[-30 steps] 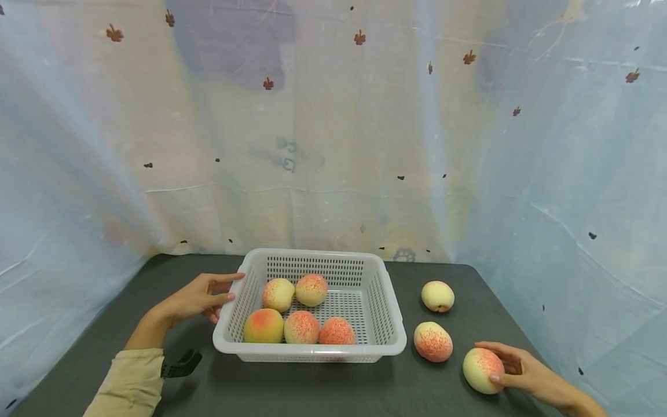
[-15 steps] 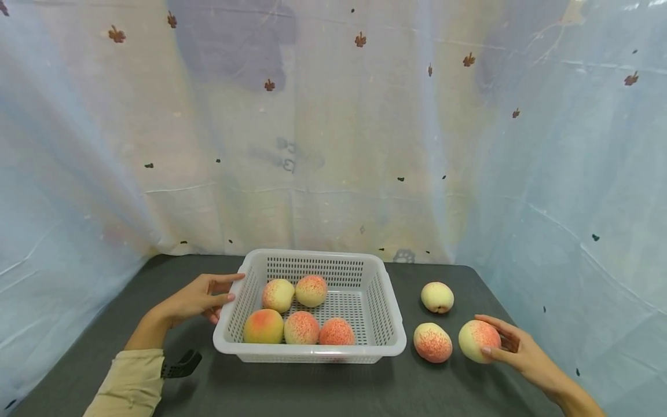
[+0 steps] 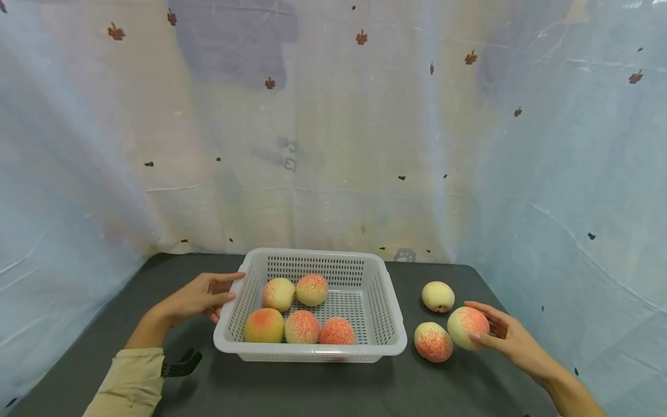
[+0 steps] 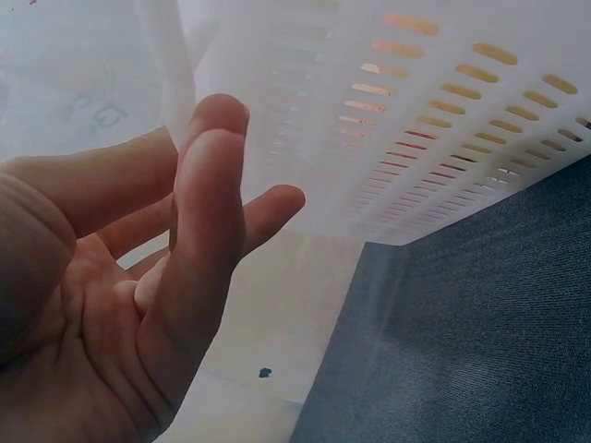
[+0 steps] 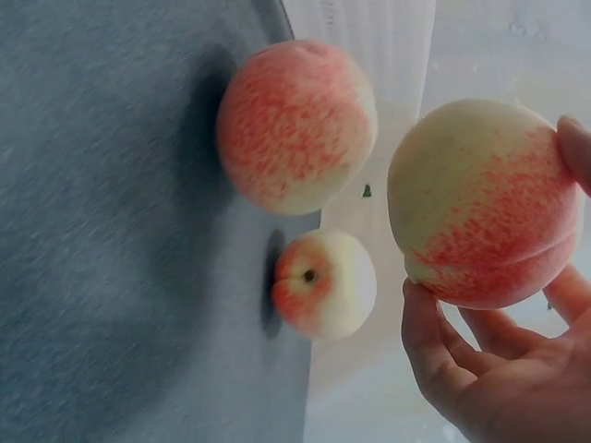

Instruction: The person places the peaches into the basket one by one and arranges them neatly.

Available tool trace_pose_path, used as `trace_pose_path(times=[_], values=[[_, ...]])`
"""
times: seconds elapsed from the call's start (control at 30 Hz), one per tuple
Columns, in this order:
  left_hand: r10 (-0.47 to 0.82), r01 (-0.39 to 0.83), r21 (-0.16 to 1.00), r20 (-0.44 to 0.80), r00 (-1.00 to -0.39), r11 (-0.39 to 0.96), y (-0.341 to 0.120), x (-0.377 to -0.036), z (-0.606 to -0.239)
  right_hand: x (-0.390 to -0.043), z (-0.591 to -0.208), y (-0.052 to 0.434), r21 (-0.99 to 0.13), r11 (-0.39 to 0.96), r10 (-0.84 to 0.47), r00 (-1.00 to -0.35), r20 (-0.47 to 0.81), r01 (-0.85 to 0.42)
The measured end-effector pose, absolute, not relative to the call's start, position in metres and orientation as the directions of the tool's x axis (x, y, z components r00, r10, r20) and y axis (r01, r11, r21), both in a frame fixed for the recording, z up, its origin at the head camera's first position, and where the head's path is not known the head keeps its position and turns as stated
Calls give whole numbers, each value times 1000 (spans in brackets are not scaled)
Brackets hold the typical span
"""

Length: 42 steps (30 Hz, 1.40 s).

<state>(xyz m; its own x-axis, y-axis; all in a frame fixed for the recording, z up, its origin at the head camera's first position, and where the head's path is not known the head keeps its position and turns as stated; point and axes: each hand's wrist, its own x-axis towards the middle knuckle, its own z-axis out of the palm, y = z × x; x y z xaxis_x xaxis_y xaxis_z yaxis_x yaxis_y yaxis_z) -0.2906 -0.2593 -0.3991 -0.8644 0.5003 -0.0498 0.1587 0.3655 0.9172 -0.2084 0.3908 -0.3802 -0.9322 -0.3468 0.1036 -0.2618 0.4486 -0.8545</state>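
The right hand [image 3: 502, 339] holds a peach [image 3: 467, 328] in curled fingers [image 5: 427, 332] above the counter [image 3: 312, 388]; the left hand [image 3: 195, 298] rests spread fingers [image 3: 225, 297] against the basket [image 3: 388, 324].

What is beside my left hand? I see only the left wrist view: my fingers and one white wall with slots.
Observer: It is a white basket; the left hand touches its left rim with straight fingers.
Operator: Is something inside the basket?
Observer: Yes, five peaches lie in it.
Operator: And my right hand?
Observer: The right hand holds one peach above the table, right of the basket.
Operator: Are more peaches outside?
Observer: Two: a red-speckled peach and a pale peach behind it.
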Motion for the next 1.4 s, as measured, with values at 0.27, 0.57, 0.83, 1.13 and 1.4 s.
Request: trace_pose_path(times=[0.27, 0.57, 0.83, 1.13, 1.4], values=[[493, 151, 917, -55, -868, 369, -260, -289, -398, -214, -367, 374, -853, 421, -395, -909, 134, -309], [492, 143, 921, -59, -869, 363, -261, -290, -400, -223, -359, 356, -865, 366, -441, -882, 165, -345], [493, 145, 919, -60, -868, 368, -261, -291, -400, -229, -353, 338, -875, 322, -489, -855, 173, -362], [495, 149, 918, -57, -867, 366, -260, -291, -401, -237, -351, 318, -864, 329, -500, -846, 183, -381], [491, 155, 915, -52, -870, 373, -260, -291, -400, -247, -351, 299, -860, 304, -535, -821, 202, -409]])
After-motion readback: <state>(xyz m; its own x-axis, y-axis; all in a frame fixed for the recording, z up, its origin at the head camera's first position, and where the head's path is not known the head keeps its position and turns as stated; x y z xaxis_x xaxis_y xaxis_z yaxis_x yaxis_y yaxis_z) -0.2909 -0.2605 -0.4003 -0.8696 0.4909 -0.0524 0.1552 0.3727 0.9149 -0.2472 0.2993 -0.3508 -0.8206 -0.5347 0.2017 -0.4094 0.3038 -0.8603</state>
